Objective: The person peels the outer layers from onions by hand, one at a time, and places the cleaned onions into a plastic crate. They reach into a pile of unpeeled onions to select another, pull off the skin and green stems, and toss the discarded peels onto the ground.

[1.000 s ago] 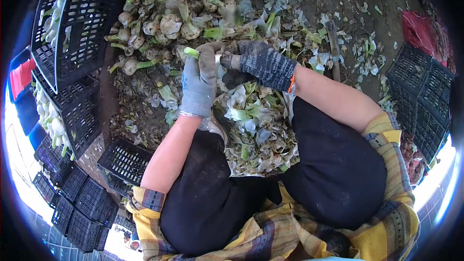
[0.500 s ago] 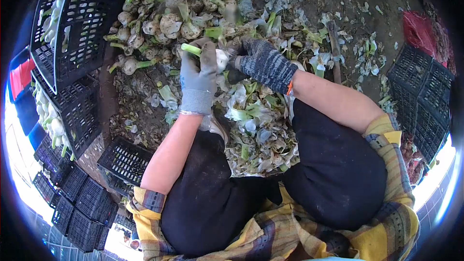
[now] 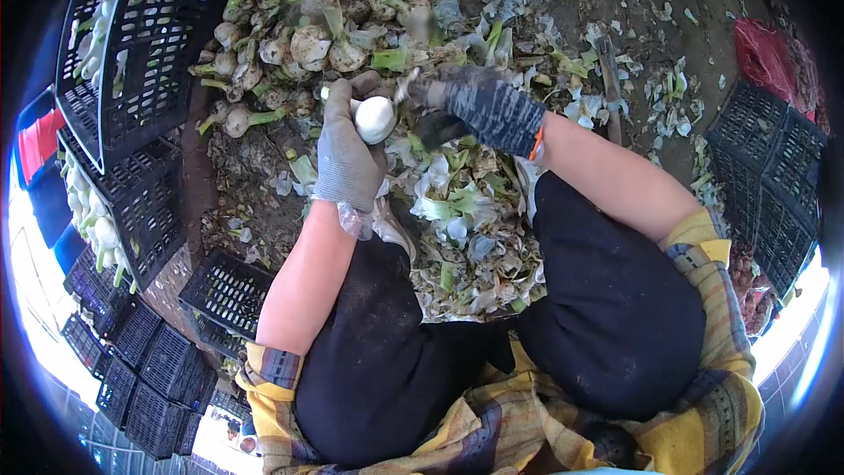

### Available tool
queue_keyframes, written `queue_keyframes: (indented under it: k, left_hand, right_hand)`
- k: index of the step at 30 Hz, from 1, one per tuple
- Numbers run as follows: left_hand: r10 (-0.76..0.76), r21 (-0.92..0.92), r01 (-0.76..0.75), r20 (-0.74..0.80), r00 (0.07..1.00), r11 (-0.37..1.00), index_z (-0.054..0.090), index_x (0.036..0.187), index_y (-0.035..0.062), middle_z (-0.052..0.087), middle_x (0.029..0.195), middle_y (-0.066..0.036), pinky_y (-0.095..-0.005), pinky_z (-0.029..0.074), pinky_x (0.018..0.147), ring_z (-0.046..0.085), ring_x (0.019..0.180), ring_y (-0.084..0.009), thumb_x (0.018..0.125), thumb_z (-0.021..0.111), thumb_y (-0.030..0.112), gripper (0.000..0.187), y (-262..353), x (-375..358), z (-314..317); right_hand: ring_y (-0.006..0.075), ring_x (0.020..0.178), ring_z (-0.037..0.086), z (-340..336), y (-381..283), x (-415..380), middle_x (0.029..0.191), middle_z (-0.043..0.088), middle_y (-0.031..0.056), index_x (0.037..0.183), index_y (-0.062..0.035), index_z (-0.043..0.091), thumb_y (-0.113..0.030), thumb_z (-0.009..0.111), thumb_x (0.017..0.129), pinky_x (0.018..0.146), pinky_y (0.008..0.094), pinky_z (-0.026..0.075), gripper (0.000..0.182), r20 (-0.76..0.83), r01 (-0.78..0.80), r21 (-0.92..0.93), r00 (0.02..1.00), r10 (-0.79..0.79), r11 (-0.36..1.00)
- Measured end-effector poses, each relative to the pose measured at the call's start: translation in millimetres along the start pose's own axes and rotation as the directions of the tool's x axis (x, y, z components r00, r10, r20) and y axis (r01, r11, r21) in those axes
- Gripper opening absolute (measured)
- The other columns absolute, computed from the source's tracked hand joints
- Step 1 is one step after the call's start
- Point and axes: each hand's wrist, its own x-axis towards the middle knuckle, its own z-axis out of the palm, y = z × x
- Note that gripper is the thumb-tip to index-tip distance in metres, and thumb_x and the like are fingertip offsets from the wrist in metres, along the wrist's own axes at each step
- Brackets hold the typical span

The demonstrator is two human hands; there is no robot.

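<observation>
Bulb, white, bare: upper centre of frame | left hand: curled round bulb | right hand: blurred, just right of bulb, grip cannot be told | peel: heaped mid-frame | step, apparently: peeling | next move likely calls for: turning bulb, checking far side

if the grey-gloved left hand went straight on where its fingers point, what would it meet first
Likely the pile of round, soil-stained, whitish, green-stemmed bulbs ahead of the left hand in this view, though depth is unclear.
</observation>
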Motion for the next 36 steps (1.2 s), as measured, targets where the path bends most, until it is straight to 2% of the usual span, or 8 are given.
queue_keyframes:
  k: [5,8,14,17,24,30,35,36]
  left_hand:
    - [0.079,0.279,-0.108,0.114,0.99,0.954,0.054,0.108,0.0021,0.06,0.092,-0.007,-0.0272,0.047,0.071,0.058,0.081,-0.014,0.089,0.048,0.042,0.045,-0.3,-10.9,8.1]
    - [0.196,0.387,-0.206,0.066,0.978,0.899,0.054,0.106,-0.0006,0.058,0.094,-0.006,-0.0259,0.046,0.069,0.056,0.079,-0.013,0.088,0.048,0.04,0.045,-6.4,-5.5,3.9]
    - [0.108,0.275,-0.117,0.05,0.993,0.954,0.055,0.107,-0.0015,0.057,0.096,-0.008,-0.0259,0.045,0.073,0.055,0.083,-0.0137,0.088,0.046,0.036,0.043,-2.4,-2.5,4.0]
    - [0.159,0.339,-0.186,0.105,0.982,0.922,0.055,0.108,0.0001,0.056,0.096,-0.009,-0.0254,0.045,0.073,0.055,0.082,-0.014,0.088,0.045,0.037,0.043,-5.3,-0.9,0.8]
    - [0.042,0.287,-0.037,-0.01,0.999,0.957,0.055,0.107,0.0039,0.056,0.093,-0.008,-0.0281,0.047,0.069,0.055,0.08,-0.0142,0.088,0.045,0.037,0.04,-0.9,-11.8,8.1]
    - [-0.041,0.029,0.042,-0.034,0.999,0.999,0.057,0.099,0.0102,0.06,0.08,-0.001,-0.0247,0.044,0.048,0.059,0.068,-0.0146,0.089,0.045,0.029,0.024,3.3,-4.2,3.4]
    - [-0.037,-0.016,0.036,-0.055,0.998,0.999,0.058,0.098,0.0097,0.06,0.082,-0.003,-0.0245,0.044,0.053,0.058,0.07,-0.0143,0.089,0.044,0.029,0.025,6.2,-4.0,-0.3]
    - [-0.018,-0.017,0.017,-0.066,0.998,1.0,0.059,0.098,0.0103,0.061,0.08,-0.003,-0.0241,0.043,0.05,0.058,0.067,-0.0147,0.089,0.043,0.028,0.025,7.7,-3.6,0.0]
  right_hand:
    - [0.0189,0.076,0.063,18.1,8.1,-1.5,0.089,0.064,0.0102,0.102,-0.0012,0.059,-0.024,0.058,0.083,0.067,0.0319,0.054,0.029,0.045,0.102,0.349,0.991,-0.125,0.932]
    - [0.0174,0.077,0.063,8.7,11.9,9.2,0.083,0.064,0.0108,0.098,-0.0006,0.061,-0.018,0.058,0.082,0.068,0.0318,0.053,0.024,-0.024,0.214,-0.043,0.976,-0.215,0.976]
    - [0.024,0.077,0.064,0.1,8.6,-2.7,0.092,0.062,0.0131,0.105,-0.0028,0.055,-0.022,0.06,0.083,0.069,0.0377,0.056,0.03,0.032,-0.233,0.406,0.97,0.242,0.884]
    - [0.0196,0.066,0.063,18.4,6.3,-1.3,0.085,0.062,0.0111,0.1,-0.0026,0.057,-0.03,0.064,0.081,0.061,0.0352,0.055,0.034,-0.045,-0.142,0.427,0.983,0.178,0.893]
    - [0.0192,0.064,0.061,10.5,25.6,11.1,0.072,0.063,0.0109,0.09,-0.0015,0.062,-0.031,0.058,0.082,0.061,0.0327,0.05,0.031,-0.109,0.251,-0.212,0.955,-0.278,0.945]
    - [0.0302,0.063,0.06,-24.3,33.2,13.0,0.059,0.059,0.0154,0.083,-0.0026,0.063,-0.038,0.054,0.079,0.067,0.0388,0.047,0.037,-0.143,0.005,-0.811,0.968,-0.207,0.585]
    - [0.0298,0.089,0.06,-23.0,21.8,0.5,0.099,0.059,0.0217,0.111,-0.006,0.055,-0.029,0.058,0.081,0.073,0.0372,0.05,0.038,0.146,0.22,-0.972,0.836,-0.529,0.081]
    - [0.0301,0.093,0.057,-27.6,26.3,6.8,0.113,0.052,0.0166,0.108,-0.0076,0.055,-0.031,0.049,0.087,0.07,0.0397,0.05,0.032,0.103,0.343,-0.886,0.802,-0.588,0.313]
